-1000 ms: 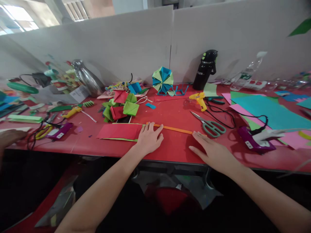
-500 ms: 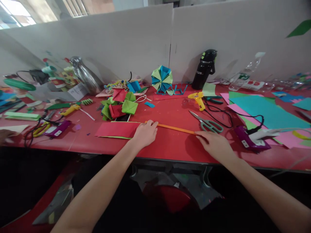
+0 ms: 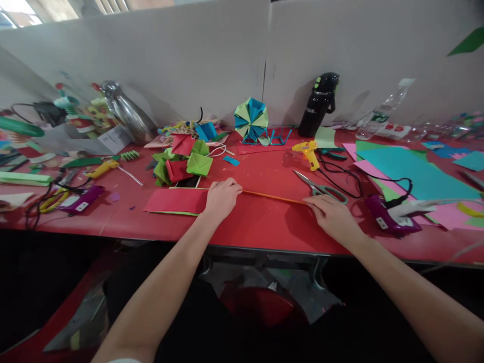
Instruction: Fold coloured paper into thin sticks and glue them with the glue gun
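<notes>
A thin orange paper strip (image 3: 273, 196) stretches across the red table (image 3: 264, 227) between my two hands. My left hand (image 3: 221, 200) has its fingers curled onto the strip's left end, beside a folded red paper sheet (image 3: 176, 200). My right hand (image 3: 329, 215) grips the strip's right end with its fingers bent. The strip looks lifted on edge. Grey-handled scissors (image 3: 321, 188) lie just beyond my right hand.
A yellow glue gun (image 3: 309, 151) with a black cord, a black bottle (image 3: 319, 104), a blue and green paper fan ball (image 3: 251, 120), folded green and red papers (image 3: 185, 161) and large coloured sheets (image 3: 412, 174) lie around. A purple device (image 3: 391, 220) sits at right.
Both hands went from lying flat on the table to closing on the two ends of the orange strip, which now stands up on its edge.
</notes>
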The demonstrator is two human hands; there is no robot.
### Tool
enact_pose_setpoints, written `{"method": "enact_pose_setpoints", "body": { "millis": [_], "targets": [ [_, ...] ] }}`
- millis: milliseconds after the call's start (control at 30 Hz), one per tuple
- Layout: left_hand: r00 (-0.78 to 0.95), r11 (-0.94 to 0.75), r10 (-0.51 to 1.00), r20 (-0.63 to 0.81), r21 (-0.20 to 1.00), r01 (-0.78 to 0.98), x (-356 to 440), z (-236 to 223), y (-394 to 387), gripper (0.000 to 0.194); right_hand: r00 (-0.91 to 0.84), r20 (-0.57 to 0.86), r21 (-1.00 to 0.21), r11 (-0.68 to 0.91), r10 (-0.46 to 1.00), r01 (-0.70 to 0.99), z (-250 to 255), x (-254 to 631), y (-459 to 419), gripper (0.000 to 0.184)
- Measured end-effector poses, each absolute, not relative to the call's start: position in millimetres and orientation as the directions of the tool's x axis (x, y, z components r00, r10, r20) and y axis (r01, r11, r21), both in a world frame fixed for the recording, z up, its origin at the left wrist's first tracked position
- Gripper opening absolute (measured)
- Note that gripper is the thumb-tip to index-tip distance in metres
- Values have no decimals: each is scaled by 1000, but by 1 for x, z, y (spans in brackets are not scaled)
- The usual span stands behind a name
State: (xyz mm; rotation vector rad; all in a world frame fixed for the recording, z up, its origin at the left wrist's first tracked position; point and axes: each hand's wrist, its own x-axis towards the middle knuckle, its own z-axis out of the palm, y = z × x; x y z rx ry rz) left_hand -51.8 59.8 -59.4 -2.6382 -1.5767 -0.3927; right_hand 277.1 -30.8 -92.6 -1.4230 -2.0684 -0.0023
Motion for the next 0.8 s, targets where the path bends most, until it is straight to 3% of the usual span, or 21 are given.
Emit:
{"method": "enact_pose_setpoints", "body": {
  "millis": [200, 500, 633, 800],
  "targets": [
    [503, -544, 830, 243, 154, 824, -53, -51, 70, 19, -115, 498, -445, 367, 860, 817, -76, 279, -24, 27],
    [501, -515, 852, 156, 424, 745, -58, -43, 75, 15, 22, 427, -602, 266, 904, 752, -66, 283, -16, 25],
    [550, -406, 834, -54, 614, 676, -62, -35, 74, 19, 188, 382, -788, 213, 905, 577, -64, 285, -8, 28],
    [720, -349, 633, -283, 727, 592, -57, -15, 61, 23, 361, 242, -952, 147, 901, 270, -59, 286, 5, 33]
  ]
}}
